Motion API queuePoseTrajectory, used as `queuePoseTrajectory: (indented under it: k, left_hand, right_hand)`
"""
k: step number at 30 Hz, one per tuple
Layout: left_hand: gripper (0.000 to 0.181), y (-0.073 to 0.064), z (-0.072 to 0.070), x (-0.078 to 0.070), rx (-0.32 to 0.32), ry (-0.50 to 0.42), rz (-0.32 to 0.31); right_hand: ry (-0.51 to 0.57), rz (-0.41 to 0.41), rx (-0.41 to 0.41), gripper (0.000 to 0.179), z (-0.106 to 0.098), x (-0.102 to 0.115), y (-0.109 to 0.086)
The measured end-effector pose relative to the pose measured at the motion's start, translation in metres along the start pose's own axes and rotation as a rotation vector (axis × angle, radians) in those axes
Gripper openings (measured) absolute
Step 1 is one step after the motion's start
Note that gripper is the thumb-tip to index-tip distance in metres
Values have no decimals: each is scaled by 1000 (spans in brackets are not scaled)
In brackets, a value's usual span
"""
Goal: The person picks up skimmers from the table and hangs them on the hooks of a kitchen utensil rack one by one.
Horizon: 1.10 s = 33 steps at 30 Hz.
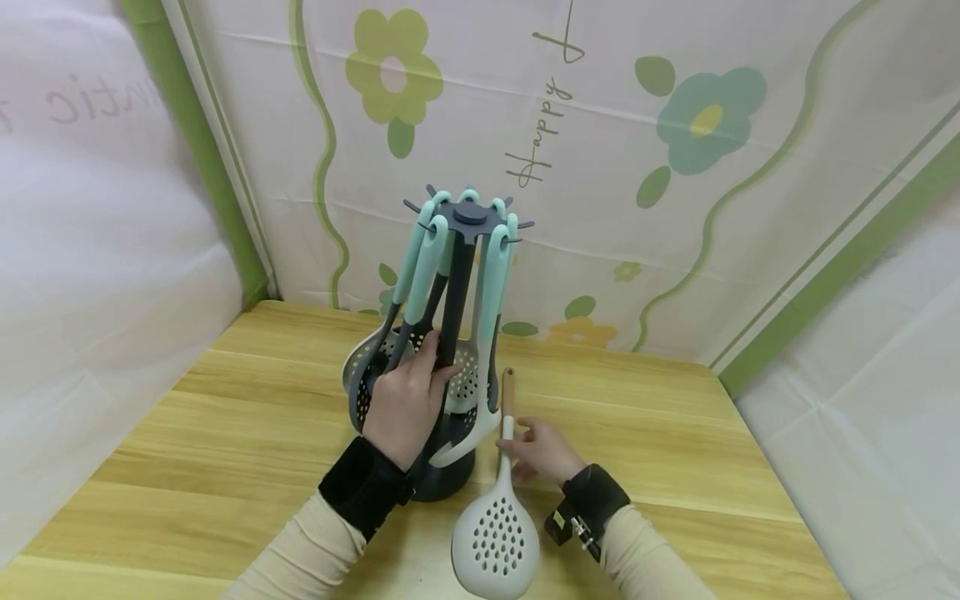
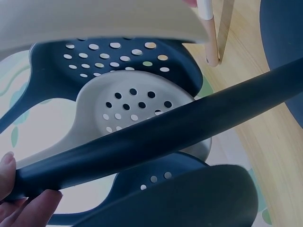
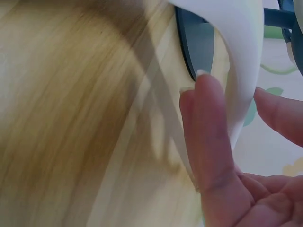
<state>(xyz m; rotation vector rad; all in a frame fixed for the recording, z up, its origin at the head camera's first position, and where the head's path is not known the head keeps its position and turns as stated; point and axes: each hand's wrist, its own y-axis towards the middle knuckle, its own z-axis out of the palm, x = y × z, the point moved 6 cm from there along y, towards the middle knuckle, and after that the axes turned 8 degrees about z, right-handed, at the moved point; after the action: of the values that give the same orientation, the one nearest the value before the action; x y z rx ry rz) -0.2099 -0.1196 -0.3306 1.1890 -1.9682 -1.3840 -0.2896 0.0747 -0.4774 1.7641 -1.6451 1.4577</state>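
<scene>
A dark utensil rack (image 1: 471, 215) stands on the table, hung with several kitchen utensils by their mint-green handles (image 1: 491, 283). My left hand (image 1: 405, 408) grips its dark post (image 2: 142, 142), thumb and fingers on either side of it. Right of the rack, my right hand (image 1: 543, 454) pinches a white skimmer (image 1: 495, 575) at its neck, between thumb and fingers. The skimmer's perforated head points toward me. Its wooden handle (image 1: 509, 388) points away, the end down at the tabletop in the left wrist view. A pale ladle (image 1: 487, 417) hangs beside it.
The wooden table (image 1: 637, 433) reaches back to a flower-printed fabric wall (image 1: 585, 167). White fabric sides with green edges (image 1: 202, 150) stand left and right. The rack's round dark base (image 1: 450, 483) sits just below my left hand.
</scene>
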Motion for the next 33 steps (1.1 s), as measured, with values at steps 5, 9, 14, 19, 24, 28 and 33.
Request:
queuePoseTrajectory:
  k: [5,9,14,19,24,28,33]
  left_hand:
    - [45,0,0,0,2,0,4]
    - [44,0,1,0,8,-3,6]
    - [44,0,1,0,9,-4,3]
    - [43,-1,2,0,15,-4,2]
    - [43,-3,3,0,27,-6,0]
    - [44,-3,3,0,37,-9,-3]
    - [43,-2,4,0,45,-4,-8]
  right_hand:
    - [46,20,56,75,1,-3,3]
    - [69,22,93,68,2,-3,5]
    - [82,33,112,66,4,-3,7]
    - [94,36,122,65,5,-5,10]
    - [122,31,130,62,4,-9,11]
    - [142,25,133,61,3,-9,11]
    - [162,21,142,62,1,-6,9]
